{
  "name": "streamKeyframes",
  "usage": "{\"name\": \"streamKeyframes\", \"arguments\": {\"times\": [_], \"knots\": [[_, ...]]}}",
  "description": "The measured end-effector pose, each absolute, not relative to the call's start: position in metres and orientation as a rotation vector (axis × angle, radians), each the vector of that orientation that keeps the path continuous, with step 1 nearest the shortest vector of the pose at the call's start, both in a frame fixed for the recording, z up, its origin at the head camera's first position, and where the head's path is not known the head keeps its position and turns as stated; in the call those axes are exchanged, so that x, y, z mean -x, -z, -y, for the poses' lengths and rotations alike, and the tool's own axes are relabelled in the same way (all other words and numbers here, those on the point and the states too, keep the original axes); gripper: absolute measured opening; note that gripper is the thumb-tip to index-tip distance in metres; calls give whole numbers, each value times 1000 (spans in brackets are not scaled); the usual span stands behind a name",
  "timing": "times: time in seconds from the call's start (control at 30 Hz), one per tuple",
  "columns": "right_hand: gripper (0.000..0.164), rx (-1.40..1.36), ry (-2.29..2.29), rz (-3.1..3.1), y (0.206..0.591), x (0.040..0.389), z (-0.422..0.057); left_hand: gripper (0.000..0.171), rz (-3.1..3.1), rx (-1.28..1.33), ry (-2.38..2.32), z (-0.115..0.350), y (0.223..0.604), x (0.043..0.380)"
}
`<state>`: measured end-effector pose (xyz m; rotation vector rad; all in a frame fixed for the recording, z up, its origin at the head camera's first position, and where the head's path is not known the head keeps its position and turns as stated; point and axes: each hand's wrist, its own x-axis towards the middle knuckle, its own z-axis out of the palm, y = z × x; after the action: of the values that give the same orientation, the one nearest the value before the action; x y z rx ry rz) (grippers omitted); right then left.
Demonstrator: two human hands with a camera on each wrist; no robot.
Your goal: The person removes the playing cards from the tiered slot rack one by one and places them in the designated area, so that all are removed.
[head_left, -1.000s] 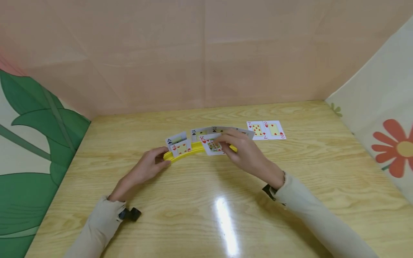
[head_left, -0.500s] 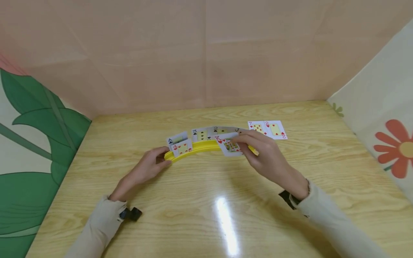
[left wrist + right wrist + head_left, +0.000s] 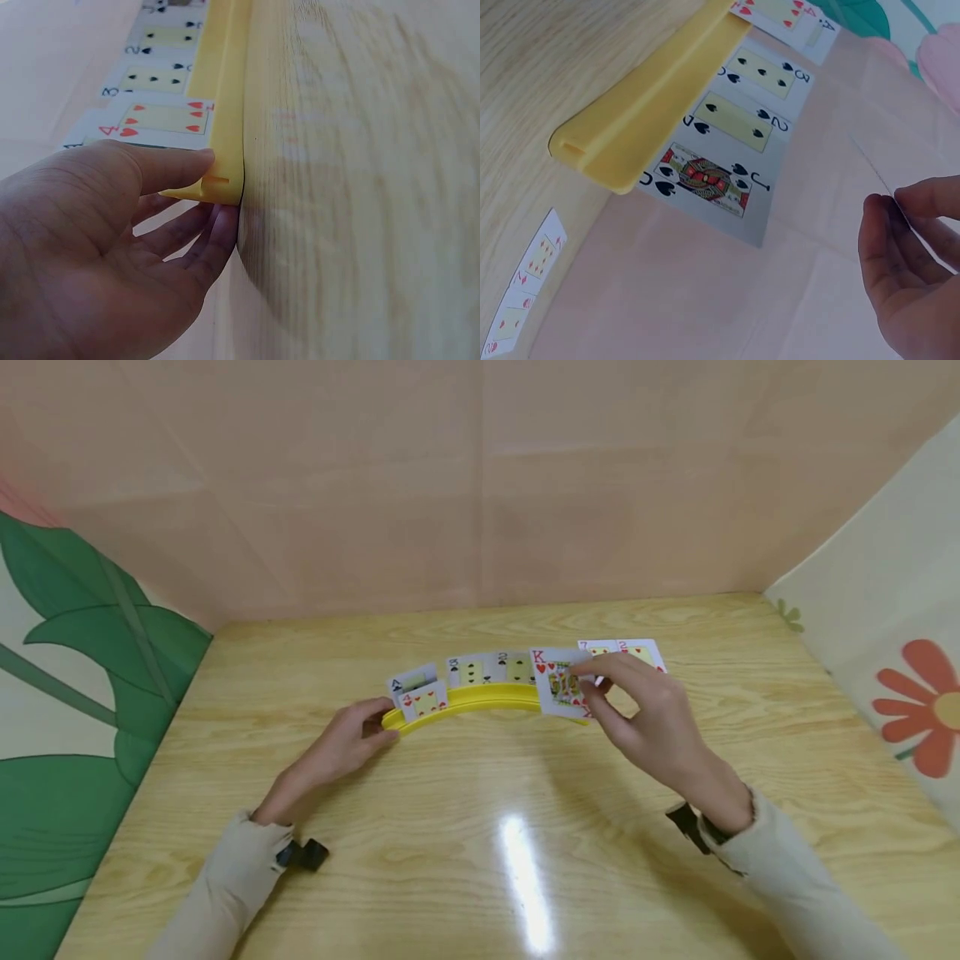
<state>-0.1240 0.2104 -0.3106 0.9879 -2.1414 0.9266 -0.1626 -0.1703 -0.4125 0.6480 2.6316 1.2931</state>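
Note:
A curved yellow card holder (image 3: 495,697) stands on the table. My left hand (image 3: 345,739) grips its left end, thumb in front and fingers behind. Between the thumb and fingertips of my right hand (image 3: 663,718) is the king of hearts (image 3: 558,683), raised before the holder's right end. In the right wrist view this card is seen edge-on. The four of hearts (image 3: 161,120) stands at the left, in front of a black ace (image 3: 405,680). Behind stand the three of spades (image 3: 765,71), two of spades (image 3: 735,124) and jack of spades (image 3: 705,180); the king hides the jack in the head view.
The seven of diamonds (image 3: 538,259) and a red two (image 3: 508,322) lie face up side by side on the wooden table (image 3: 420,843), beyond my right hand. A pink cloth wall (image 3: 480,527) rises behind. Printed side panels flank the table, with a red flower (image 3: 941,706) at right.
My right hand has moved right with the king of hearts, from the holder's middle to its right end, turning the card more upright. My left hand has stayed put.

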Motion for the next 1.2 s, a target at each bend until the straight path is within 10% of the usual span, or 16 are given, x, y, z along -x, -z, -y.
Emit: {"name": "streamKeyframes", "arguments": {"times": [0.4, 1.2], "knots": [[40, -830, -1074, 2152, 300, 126, -230, 36, -2609, -625, -1306, 169, 416, 161], [18, -357, -1253, 2142, 304, 163, -293, 37, -2616, -625, -1283, 170, 414, 158]]}}
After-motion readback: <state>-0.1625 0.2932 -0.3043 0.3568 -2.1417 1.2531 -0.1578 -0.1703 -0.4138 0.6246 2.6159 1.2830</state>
